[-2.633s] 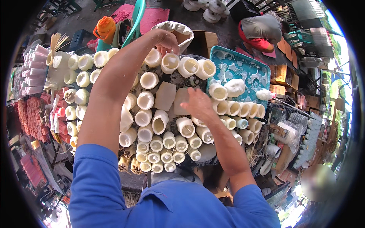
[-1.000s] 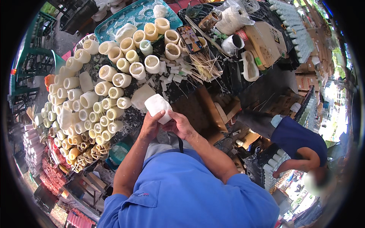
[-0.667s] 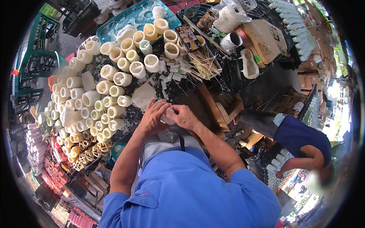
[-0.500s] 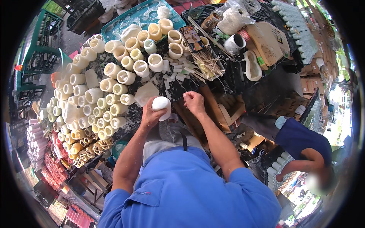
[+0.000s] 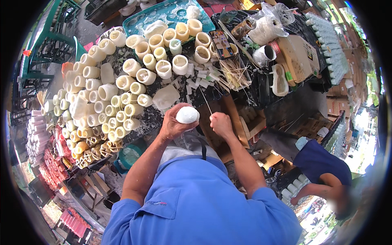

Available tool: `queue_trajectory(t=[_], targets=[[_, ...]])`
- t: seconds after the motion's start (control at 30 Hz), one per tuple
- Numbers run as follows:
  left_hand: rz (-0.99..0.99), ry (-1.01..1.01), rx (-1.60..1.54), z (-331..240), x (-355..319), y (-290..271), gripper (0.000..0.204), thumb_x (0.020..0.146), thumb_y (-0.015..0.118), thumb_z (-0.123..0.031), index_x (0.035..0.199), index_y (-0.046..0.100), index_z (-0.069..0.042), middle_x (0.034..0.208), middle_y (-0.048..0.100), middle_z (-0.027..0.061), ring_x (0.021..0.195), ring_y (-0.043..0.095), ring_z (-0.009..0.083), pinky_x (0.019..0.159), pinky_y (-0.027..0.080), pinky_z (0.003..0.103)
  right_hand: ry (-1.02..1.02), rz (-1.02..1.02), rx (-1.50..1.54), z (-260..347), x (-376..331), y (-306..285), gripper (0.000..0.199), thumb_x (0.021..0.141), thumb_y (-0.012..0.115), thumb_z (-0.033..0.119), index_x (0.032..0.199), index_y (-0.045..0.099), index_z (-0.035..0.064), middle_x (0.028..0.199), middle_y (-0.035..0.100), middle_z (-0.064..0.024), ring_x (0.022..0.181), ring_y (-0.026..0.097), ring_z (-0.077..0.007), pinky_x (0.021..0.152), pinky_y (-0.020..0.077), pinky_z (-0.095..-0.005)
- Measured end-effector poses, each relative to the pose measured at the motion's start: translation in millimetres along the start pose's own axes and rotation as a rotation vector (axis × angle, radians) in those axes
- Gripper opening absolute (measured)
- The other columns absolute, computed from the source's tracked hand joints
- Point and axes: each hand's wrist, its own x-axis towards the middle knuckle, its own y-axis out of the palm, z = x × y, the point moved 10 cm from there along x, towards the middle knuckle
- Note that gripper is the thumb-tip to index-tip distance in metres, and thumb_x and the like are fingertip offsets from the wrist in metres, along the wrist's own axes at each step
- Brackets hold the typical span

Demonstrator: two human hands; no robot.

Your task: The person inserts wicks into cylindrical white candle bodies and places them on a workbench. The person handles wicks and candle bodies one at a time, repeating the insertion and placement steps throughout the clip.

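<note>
My left hand (image 5: pixel 174 121) is wrapped round a white, rounded wax candle (image 5: pixel 188 115), with its smooth end facing up. To its right, my right hand (image 5: pixel 221 124) is closed in a pinch on a thin, straight, pale wick (image 5: pixel 207 101), which sticks up and away toward the table. The wick and the candle are apart. Just beyond my left hand lies a flat, pale wax slab (image 5: pixel 165 97) on the dark table. Small white wax blocks (image 5: pixel 198 79) are scattered past it, beside a bundle of straw-coloured strands (image 5: pixel 236 75).
Many cream wax cups (image 5: pixel 145 76) crowd the table's left. A teal tray (image 5: pixel 139 22) lies behind them. A phone (image 5: pixel 221 44), a roll of white string (image 5: pixel 265 30) and cardboard boxes (image 5: pixel 296 57) are at the right. An open carton (image 5: pixel 234 118) stands below the edge; another person (image 5: pixel 322 155) bends at the right.
My right hand now grips a thin wick and has moved slightly right and nearer. The candle in my left hand has shifted right and tipped, showing its rounded end. The whole view has swung slightly.
</note>
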Motion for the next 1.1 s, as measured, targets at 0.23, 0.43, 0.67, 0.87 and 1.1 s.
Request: queue_trajectory(t=[0.23,0.43,0.67,0.87,1.1], targets=[[-0.076,0.202,0.169,-35.5,0.3,-4.7,0.035,0.082,0.096,-0.011,0.112,0.08,-0.003,0.113,0.078,0.0078,0.102,0.076,0.0175,0.09,0.062,0.034,-0.062,0.119,1.196,48.5,-82.3,-36.6,0.006,0.105,0.074,0.006,0.11,0.076,0.0029,0.104,0.077,-0.0028,0.093,0.07,-0.0084,0.089,0.0566,-0.024],[-0.102,0.185,0.285,-33.6,2.8,-0.3,0.036,0.08,0.098,-0.012,0.11,0.08,-0.003,0.113,0.08,0.0078,0.102,0.076,0.0194,0.094,0.059,0.034,-0.469,-0.083,0.978,138.5,-95.0,-83.6,0.009,0.106,0.074,0.006,0.112,0.076,0.0004,0.097,0.074,0.0003,0.089,0.066,-0.0055,0.086,0.0556,-0.0235],[-0.112,0.189,0.318,-31.8,0.8,2.0,0.042,0.077,0.099,-0.016,0.112,0.079,-0.003,0.111,0.08,0.009,0.1,0.076,0.0212,0.092,0.06,0.037,-0.679,-0.254,0.423,185.8,-109.5,-87.9,0.007,0.105,0.074,0.008,0.107,0.073,0.0021,0.095,0.075,-0.0083,0.079,0.068,-0.0148,0.073,0.0547,-0.0319],[-0.117,0.175,0.343,-30.4,-0.7,0.0,0.048,0.075,0.1,-0.017,0.115,0.077,-0.004,0.113,0.079,0.0105,0.101,0.076,0.0241,0.091,0.06,0.038,-0.841,-0.406,0.253,200.1,-117.2,-87.8,0.003,0.103,0.074,0.005,0.103,0.071,0.0023,0.096,0.072,-0.011,0.08,0.068,-0.0252,0.073,0.0552,-0.0359],[-0.143,0.282,0.41,-47.9,-0.1,2.8,0.054,0.072,0.099,-0.018,0.118,0.073,-0.006,0.112,0.075,0.0153,0.102,0.075,0.0356,0.09,0.061,0.044,-0.794,-0.403,0.35,199.4,-112.4,-81.9,0.003,0.099,0.073,0.004,0.1,0.071,0.0013,0.095,0.073,-0.0154,0.092,0.069,-0.0369,0.082,0.0557,-0.044]])
